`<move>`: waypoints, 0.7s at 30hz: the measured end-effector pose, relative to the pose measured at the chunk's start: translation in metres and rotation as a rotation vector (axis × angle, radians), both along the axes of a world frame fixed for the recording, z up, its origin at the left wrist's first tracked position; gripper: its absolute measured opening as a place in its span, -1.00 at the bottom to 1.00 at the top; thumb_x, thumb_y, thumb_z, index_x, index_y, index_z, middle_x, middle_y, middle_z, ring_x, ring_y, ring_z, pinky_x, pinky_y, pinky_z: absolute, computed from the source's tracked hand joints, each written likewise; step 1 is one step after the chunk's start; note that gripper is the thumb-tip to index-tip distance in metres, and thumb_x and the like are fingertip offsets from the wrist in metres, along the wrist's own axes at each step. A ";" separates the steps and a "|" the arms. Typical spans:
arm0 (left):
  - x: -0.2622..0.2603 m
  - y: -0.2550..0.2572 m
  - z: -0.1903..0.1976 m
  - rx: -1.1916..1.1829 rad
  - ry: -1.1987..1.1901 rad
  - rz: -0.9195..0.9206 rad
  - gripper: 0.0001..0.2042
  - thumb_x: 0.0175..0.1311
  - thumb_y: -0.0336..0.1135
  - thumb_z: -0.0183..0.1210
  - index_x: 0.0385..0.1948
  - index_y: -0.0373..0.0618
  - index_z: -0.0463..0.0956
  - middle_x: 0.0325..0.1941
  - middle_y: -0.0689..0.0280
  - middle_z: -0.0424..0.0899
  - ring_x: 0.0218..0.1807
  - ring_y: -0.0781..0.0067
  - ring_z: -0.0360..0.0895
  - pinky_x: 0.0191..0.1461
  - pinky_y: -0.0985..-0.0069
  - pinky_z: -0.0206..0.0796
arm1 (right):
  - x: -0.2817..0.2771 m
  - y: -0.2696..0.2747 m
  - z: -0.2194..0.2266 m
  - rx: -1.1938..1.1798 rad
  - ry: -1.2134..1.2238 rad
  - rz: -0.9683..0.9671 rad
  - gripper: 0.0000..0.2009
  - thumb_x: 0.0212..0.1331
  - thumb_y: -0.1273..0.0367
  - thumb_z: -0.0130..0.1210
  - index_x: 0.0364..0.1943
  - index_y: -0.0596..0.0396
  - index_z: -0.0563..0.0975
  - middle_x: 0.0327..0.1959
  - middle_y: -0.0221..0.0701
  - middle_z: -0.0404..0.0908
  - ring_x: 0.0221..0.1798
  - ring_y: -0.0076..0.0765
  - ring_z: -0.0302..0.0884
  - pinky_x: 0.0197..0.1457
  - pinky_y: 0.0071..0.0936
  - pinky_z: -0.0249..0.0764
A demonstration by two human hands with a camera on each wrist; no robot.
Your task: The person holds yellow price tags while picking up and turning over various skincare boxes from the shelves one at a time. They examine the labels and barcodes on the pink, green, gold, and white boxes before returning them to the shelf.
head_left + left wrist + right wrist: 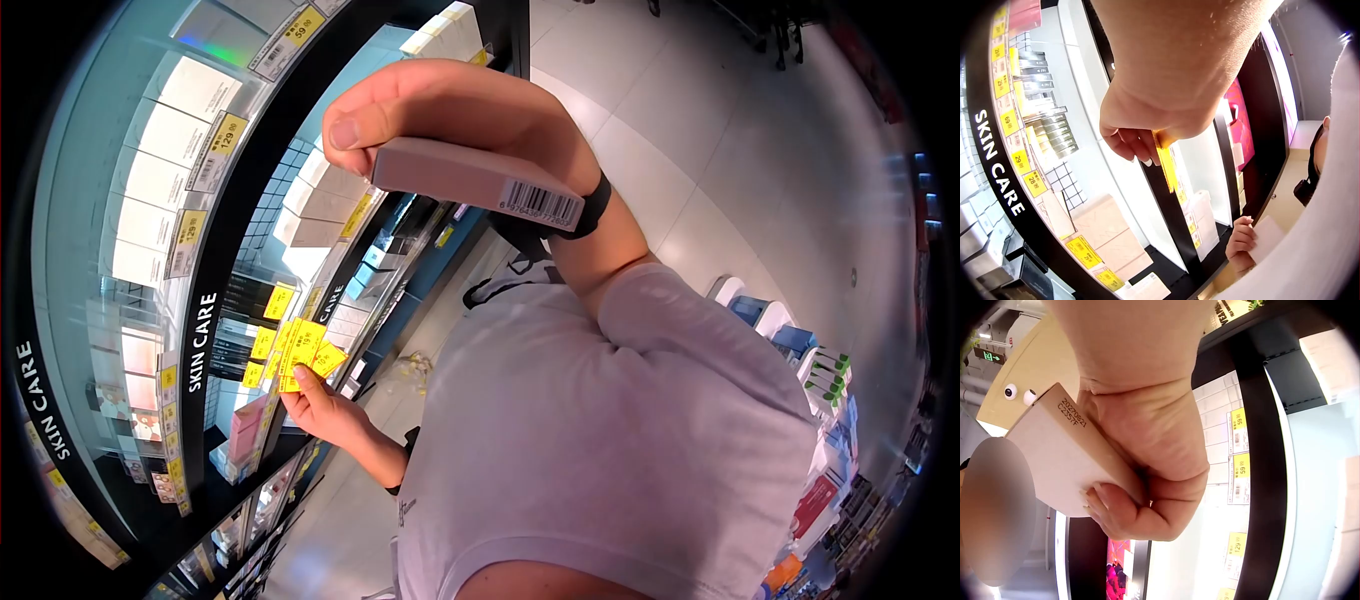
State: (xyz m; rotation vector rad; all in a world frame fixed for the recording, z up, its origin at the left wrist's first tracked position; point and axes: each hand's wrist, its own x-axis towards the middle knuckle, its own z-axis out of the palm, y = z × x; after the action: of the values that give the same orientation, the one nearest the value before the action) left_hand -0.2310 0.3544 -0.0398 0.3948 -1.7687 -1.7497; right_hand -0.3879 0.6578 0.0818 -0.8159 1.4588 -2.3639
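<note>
My left hand (325,412) pinches several yellow price tags (303,343), fanned out in front of the shelf edge. Seen from the left wrist, the tags (1168,167) hang below the curled fingers of the left hand (1154,115). My right hand (450,105) grips a pale pink box (450,178), with a barcode on its narrow side. In the right wrist view the box (1054,459) is tilted and has printed numbers along one edge; the fingers of the right hand (1154,462) curl round it.
Black-edged shelves (205,320) marked SKIN CARE run along the left, stocked with white boxes (170,130), pink boxes (245,430) and dark ones. Tiled floor (650,130) lies to the right, with another display (820,370) at the far right.
</note>
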 end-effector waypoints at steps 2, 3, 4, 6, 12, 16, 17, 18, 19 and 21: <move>0.001 0.000 -0.003 0.003 0.001 -0.004 -0.77 0.41 -0.31 0.09 -0.11 -0.33 0.44 -0.13 0.16 0.62 -0.18 0.52 0.56 -0.07 0.57 0.40 | 0.004 -0.001 0.004 0.039 -0.102 0.133 -0.78 0.26 0.28 0.12 -0.34 0.18 0.59 -0.40 -0.48 0.53 -0.30 -0.63 0.46 -0.20 -0.67 0.39; 0.001 -0.001 -0.003 0.002 0.006 -0.004 -0.77 0.41 -0.31 0.09 -0.10 -0.32 0.45 -0.14 0.19 0.63 -0.20 0.54 0.56 -0.11 0.60 0.40 | 0.019 -0.002 0.006 0.063 -0.019 -0.025 -0.75 0.29 0.23 0.08 -0.36 0.15 0.58 -0.42 -0.51 0.51 -0.33 -0.64 0.43 -0.22 -0.68 0.37; 0.000 0.005 0.002 0.016 0.013 -0.024 -0.78 0.41 -0.33 0.08 -0.10 -0.32 0.45 -0.14 0.19 0.63 -0.19 0.54 0.57 -0.10 0.61 0.40 | 0.024 -0.005 0.005 0.080 0.072 -0.168 -0.72 0.31 0.19 0.04 -0.38 0.12 0.57 -0.44 -0.53 0.48 -0.35 -0.66 0.40 -0.23 -0.68 0.35; 0.001 0.001 -0.001 0.027 0.016 -0.036 -0.79 0.40 -0.37 0.07 -0.08 -0.34 0.45 -0.10 0.18 0.64 -0.16 0.54 0.57 -0.05 0.60 0.40 | -0.021 -0.015 -0.018 0.242 -0.164 0.266 -0.71 0.33 0.16 -0.01 -0.42 0.04 0.54 -0.47 -0.58 0.47 -0.39 -0.67 0.37 -0.32 -0.67 0.31; 0.003 0.016 0.039 0.069 0.063 -0.011 -0.82 0.31 -0.46 0.18 -0.12 -0.35 0.49 -0.17 0.26 0.67 -0.17 0.65 0.55 -0.07 0.68 0.35 | -0.008 -0.041 -0.081 0.266 -0.512 0.358 -0.47 0.40 -0.08 -0.18 -0.35 0.11 0.55 -0.65 -0.52 0.40 -0.70 -0.65 0.30 -0.69 -0.68 0.19; 0.004 0.032 0.065 0.127 0.080 -0.023 -0.81 0.30 -0.49 0.18 -0.10 -0.35 0.52 -0.16 0.24 0.69 -0.20 0.65 0.57 -0.10 0.69 0.37 | -0.003 -0.051 -0.100 0.297 -0.547 0.479 -0.59 0.40 0.03 -0.11 -0.24 0.12 0.50 -0.66 -0.55 0.36 -0.74 -0.65 0.27 -0.76 -0.66 0.14; 0.003 0.035 0.071 0.153 0.077 -0.051 -0.81 0.29 -0.49 0.18 -0.10 -0.35 0.52 -0.16 0.23 0.69 -0.20 0.65 0.57 -0.10 0.69 0.38 | 0.003 -0.054 -0.087 0.247 -0.490 0.427 -0.69 0.39 0.13 -0.05 -0.19 0.13 0.47 -0.63 -0.55 0.37 -0.74 -0.64 0.28 -0.78 -0.66 0.15; 0.002 0.037 0.075 0.163 0.088 -0.059 -0.80 0.29 -0.50 0.19 -0.10 -0.35 0.52 -0.16 0.23 0.69 -0.20 0.65 0.58 -0.10 0.69 0.38 | 0.002 -0.057 -0.082 0.245 -0.500 0.425 -0.69 0.37 0.14 -0.02 -0.16 0.13 0.47 -0.61 -0.54 0.38 -0.75 -0.63 0.28 -0.79 -0.67 0.15; 0.000 0.040 0.077 0.170 0.098 -0.073 -0.80 0.29 -0.50 0.19 -0.10 -0.36 0.53 -0.16 0.23 0.70 -0.20 0.65 0.58 -0.11 0.69 0.39 | -0.001 -0.059 -0.079 0.239 -0.510 0.416 -0.68 0.36 0.14 0.01 -0.12 0.14 0.48 -0.59 -0.53 0.39 -0.76 -0.62 0.28 -0.80 -0.67 0.16; -0.001 0.046 0.081 0.157 0.091 -0.031 -0.80 0.28 -0.49 0.21 -0.12 -0.36 0.53 -0.21 0.23 0.70 -0.27 0.66 0.60 -0.22 0.70 0.43 | 0.002 -0.064 -0.063 0.197 -0.508 0.483 -0.67 0.32 0.16 0.05 -0.07 0.16 0.48 -0.57 -0.53 0.41 -0.71 -0.63 0.31 -0.75 -0.69 0.19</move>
State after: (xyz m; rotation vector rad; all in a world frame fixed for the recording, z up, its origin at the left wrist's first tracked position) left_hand -0.2320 0.4007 0.0411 0.3478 -1.5879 -1.9048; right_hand -0.3857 0.5938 0.0189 -0.4097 1.1064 -1.8468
